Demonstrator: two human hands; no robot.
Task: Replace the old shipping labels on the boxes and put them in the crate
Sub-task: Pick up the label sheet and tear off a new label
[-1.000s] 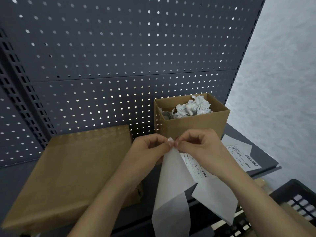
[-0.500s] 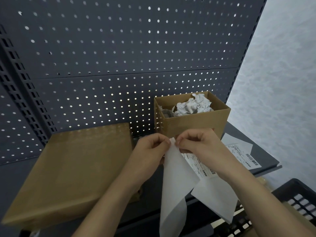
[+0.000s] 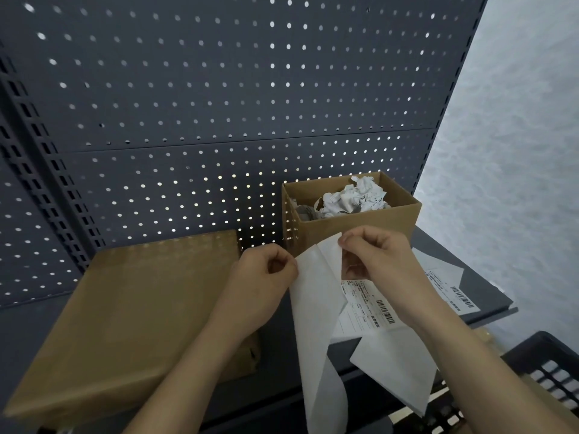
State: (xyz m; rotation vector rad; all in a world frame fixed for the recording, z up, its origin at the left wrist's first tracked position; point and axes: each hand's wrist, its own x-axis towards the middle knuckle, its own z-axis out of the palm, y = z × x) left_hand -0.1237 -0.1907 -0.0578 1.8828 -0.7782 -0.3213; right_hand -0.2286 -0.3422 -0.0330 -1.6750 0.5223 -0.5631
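We seem to be in a stockroom or packing corner of a shop. Behind us rises a dark perforated metal back panel [image 3: 219,89] with slotted uprights [image 3: 40,170], the kind used for retail shelving. On its grey shelf [image 3: 488,296] stand plain cardboard boxes [image 3: 125,308] and printed shipping labels [image 3: 451,292]; a black plastic crate [image 3: 548,364] sits lower right, only partly visible.
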